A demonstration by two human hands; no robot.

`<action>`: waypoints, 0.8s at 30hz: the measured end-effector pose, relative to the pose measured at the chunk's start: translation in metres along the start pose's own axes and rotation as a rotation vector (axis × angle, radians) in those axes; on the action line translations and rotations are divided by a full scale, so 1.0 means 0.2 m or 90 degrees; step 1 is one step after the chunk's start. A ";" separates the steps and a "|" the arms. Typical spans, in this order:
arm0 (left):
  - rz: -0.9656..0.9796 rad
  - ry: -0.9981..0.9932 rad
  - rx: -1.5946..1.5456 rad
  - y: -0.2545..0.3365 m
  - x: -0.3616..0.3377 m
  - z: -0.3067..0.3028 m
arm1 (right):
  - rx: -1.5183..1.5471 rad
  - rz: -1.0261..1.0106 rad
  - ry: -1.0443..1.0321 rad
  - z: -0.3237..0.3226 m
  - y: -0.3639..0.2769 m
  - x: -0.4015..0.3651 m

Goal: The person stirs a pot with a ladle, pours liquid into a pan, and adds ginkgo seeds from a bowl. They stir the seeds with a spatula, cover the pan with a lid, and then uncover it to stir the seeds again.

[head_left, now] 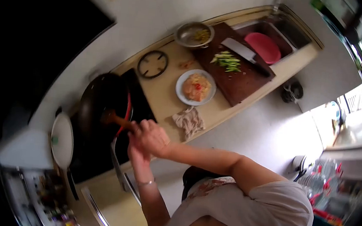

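Seemingly mid-cooking, the right hand (151, 137) grips a wooden spatula (114, 118) in the wok (98, 99), the left hand (136, 154) has its grip hidden, and the plate (196, 87) and chopped greens (227, 61) sit unadded on the table (165, 98).

The hands (148, 137) hide the handle of the wooden spatula (114, 118); what fills the dark wok (98, 99) is unclear

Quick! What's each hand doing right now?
Left hand: partly hidden under the right one, so its grip cannot be told.
Right hand: closed on the wooden spatula in the wok.
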State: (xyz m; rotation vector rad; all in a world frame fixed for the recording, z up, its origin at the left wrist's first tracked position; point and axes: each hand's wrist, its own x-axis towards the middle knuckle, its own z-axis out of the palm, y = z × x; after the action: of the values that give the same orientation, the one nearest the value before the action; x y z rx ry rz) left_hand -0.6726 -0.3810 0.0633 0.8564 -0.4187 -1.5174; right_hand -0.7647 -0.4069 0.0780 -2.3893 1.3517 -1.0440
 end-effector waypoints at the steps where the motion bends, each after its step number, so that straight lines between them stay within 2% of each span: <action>1: -0.009 0.012 -0.025 0.00 0.02 -0.02 | -0.008 0.002 0.008 0.00 -0.01 0.01; 3: 0.039 0.122 0.025 0.00 0.03 0.06 | -0.057 -0.036 -0.014 0.05 0.01 -0.02; 6: 0.013 0.110 -0.024 0.00 0.07 0.02 | -0.007 -0.024 -0.015 0.03 -0.02 -0.01; 11: 0.029 0.120 0.019 0.02 0.05 -0.01 | 0.054 -0.020 -0.073 0.03 -0.03 -0.02; 15: 0.047 0.163 0.087 0.03 0.06 -0.03 | 0.124 -0.074 -0.110 -0.08 0.02 -0.03; 17: 0.019 0.139 0.049 0.05 0.06 -0.03 | 0.145 -0.091 -0.122 -0.15 0.12 -0.01; 19: -0.007 0.111 0.020 0.04 0.08 -0.06 | 0.234 -0.020 -0.092 -0.24 0.30 0.03; 21: -0.006 0.122 0.004 0.03 0.09 -0.10 | 0.282 0.157 -0.067 -0.28 0.58 0.08; 23: -0.006 0.151 0.009 0.05 0.09 -0.09 | 0.274 0.304 0.041 -0.24 0.97 0.11; 24: 0.002 0.174 0.018 0.05 0.08 -0.07 | 0.404 0.445 0.092 -0.23 1.15 0.14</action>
State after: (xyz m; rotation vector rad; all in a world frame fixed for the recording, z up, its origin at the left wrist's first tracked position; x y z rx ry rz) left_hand -0.6539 -0.3955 0.0570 1.0680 -0.2417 -1.3697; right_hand -0.9395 -0.5515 0.0128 -1.2722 1.4456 -1.1899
